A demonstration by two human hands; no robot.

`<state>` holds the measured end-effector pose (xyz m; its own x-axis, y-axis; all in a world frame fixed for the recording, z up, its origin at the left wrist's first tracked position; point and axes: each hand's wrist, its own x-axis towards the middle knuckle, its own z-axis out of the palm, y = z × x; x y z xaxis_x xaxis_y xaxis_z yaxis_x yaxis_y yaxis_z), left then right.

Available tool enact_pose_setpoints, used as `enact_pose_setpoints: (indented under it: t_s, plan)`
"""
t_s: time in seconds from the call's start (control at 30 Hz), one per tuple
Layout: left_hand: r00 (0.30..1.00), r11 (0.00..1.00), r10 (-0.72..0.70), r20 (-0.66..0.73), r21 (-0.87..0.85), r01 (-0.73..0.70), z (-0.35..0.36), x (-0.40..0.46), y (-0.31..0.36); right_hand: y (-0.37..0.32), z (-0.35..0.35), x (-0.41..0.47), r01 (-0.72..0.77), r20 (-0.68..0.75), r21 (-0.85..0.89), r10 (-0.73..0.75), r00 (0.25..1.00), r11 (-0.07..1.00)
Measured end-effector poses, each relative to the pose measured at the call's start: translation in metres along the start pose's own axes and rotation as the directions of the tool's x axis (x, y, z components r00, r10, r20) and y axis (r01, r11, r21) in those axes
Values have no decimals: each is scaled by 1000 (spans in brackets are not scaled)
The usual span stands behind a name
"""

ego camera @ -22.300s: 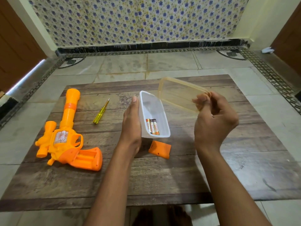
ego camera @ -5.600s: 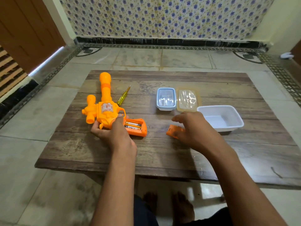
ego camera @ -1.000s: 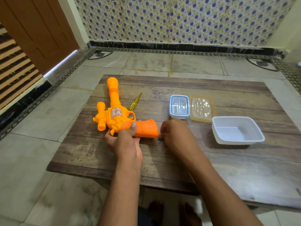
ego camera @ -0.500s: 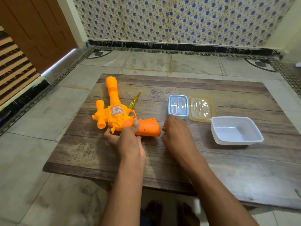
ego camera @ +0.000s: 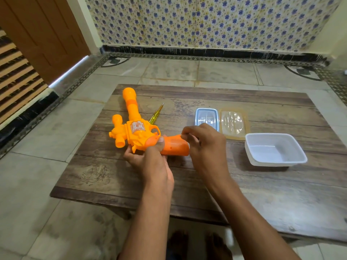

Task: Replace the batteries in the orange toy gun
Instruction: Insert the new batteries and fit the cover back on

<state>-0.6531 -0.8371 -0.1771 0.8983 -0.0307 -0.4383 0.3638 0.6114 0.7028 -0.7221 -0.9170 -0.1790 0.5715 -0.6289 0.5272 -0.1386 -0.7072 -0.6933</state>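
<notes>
A: where's the orange plastic toy gun (ego camera: 138, 129) now?

B: on its side on the dark wooden table (ego camera: 244, 194), left of centre; barrel points away toward the tiled wall, grip points right; battery cover is on the grip, closed.

A: hands?

B: left hand (ego camera: 150, 162) holds the gun from the near side where grip meets body; thumb lies on top, fingers curl underneath. right hand (ego camera: 206, 147) is at the butt end of the grip; fingertips bent and pressing the far top corner of it; can't tell if it's pinching anything small. the two hands sit close together, grip between them.

A: other stuff?

B: yellow-handled screwdriver (ego camera: 156, 113) just behind the gun, partly hidden by it, tip pointing away; small clear box with a blue rim (ego camera: 206, 117) behind the right hand; clear yellowish plastic lid (ego camera: 233, 121) touching its right side; white rectangular plastic tub (ego camera: 275, 149) well right of the hands, near the lid.
</notes>
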Motion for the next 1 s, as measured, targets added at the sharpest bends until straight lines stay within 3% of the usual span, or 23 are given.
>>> enact_pose_setpoints:
  t_s: [0.2,0.5,0.63,0.8,1.0]
  plan:
    - [1000,998,13,-21,57,-12,1,-2,1,-2,2,1,259,137,-17,-254,957,966]
    - [997,990,75,5,124,-75,0,-2,-2,3,2,1,424,206,-181,-387,899,888]
    - [996,988,93,8,121,-93,1,0,-5,4,1,1,411,193,-150,-381,904,899]
    - [996,988,85,18,124,-87,0,0,-5,2,-2,3,281,154,1,-277,948,960]
    - [996,986,88,12,142,-88,0,1,-4,-1,-2,2,266,142,11,-264,954,964]
